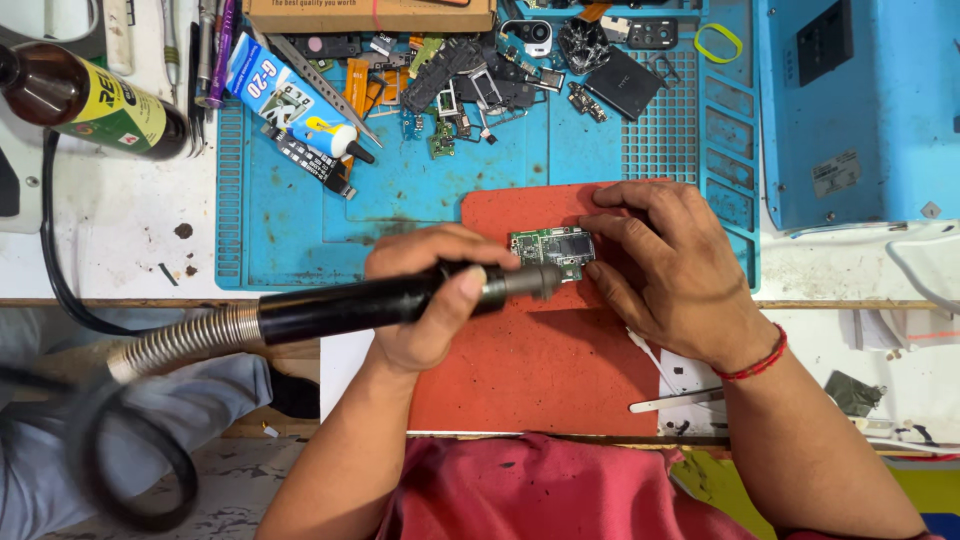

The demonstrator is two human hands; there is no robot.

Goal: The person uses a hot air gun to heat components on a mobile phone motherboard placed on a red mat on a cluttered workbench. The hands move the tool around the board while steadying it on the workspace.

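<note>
From the head view, the left hand (430, 300) has its fingers wrapped around a black hot-air handpiece (380, 300) whose metal nozzle meets the small green circuit board (552, 248) on the red mat (530, 370), while the right hand (665, 265) pins that board with flat, spread fingers.
</note>
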